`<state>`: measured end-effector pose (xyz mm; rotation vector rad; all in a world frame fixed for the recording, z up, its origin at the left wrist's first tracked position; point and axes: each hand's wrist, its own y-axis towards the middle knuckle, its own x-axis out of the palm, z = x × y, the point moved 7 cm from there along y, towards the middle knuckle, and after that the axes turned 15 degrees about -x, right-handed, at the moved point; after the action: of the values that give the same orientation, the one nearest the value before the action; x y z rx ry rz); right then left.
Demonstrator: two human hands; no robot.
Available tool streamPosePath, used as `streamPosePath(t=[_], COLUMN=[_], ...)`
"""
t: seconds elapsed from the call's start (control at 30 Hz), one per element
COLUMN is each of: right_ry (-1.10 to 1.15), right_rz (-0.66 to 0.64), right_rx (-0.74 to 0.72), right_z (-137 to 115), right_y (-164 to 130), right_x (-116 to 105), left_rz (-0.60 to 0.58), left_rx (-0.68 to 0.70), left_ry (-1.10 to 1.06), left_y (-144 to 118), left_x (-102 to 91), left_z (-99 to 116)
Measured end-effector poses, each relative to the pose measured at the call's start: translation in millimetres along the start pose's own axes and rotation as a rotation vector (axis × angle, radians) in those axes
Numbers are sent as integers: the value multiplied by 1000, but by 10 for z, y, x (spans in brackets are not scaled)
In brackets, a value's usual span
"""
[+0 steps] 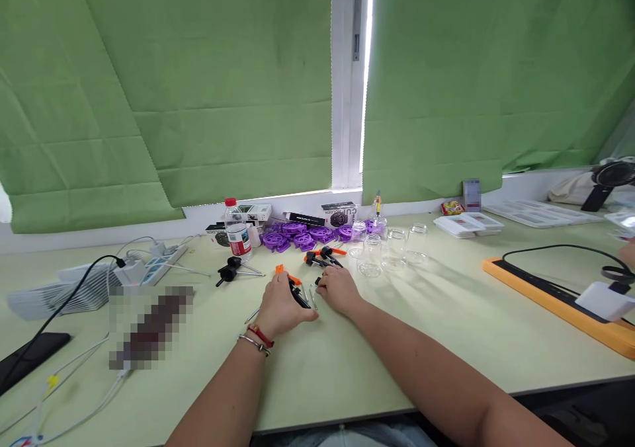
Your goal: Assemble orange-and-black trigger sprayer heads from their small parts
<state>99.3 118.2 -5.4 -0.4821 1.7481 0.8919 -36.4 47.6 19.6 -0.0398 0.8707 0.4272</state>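
My left hand [282, 306] rests on the pale green table [347, 367] and grips a small black and orange clamp [292, 287]. My right hand [338, 288] lies just to its right, fingers curled on a small black part [319, 280] beside the clamp. Thin metal rods [312, 296] lie between the two hands. Two more black and orange clamps [322, 256] sit just beyond my right hand. A black clamp with metal legs [233, 270] lies to the left.
Purple plastic gears [297, 239], several clear glass jars [387, 247], a water bottle [237, 230] and small boxes line the back. A power strip [149, 265] and cables lie left, an orange tray [560, 301] right. Another person's hand [629, 254] shows at the far right.
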Motion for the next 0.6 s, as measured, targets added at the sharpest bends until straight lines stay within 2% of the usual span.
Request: streamPosePath(t=[0.1, 0.43, 0.6], right_ry=[0, 21, 32], right_rz=[-11, 56, 18], right_rx=[17, 2, -4], right_z=[19, 19, 25], right_y=[5, 1, 4], right_x=[19, 11, 48], left_rz=[-2, -26, -60], left_rx=[11, 39, 25], left_ry=[84, 60, 96], left_y=[-9, -2, -21], left_x=[19, -28, 10], left_z=[13, 15, -11])
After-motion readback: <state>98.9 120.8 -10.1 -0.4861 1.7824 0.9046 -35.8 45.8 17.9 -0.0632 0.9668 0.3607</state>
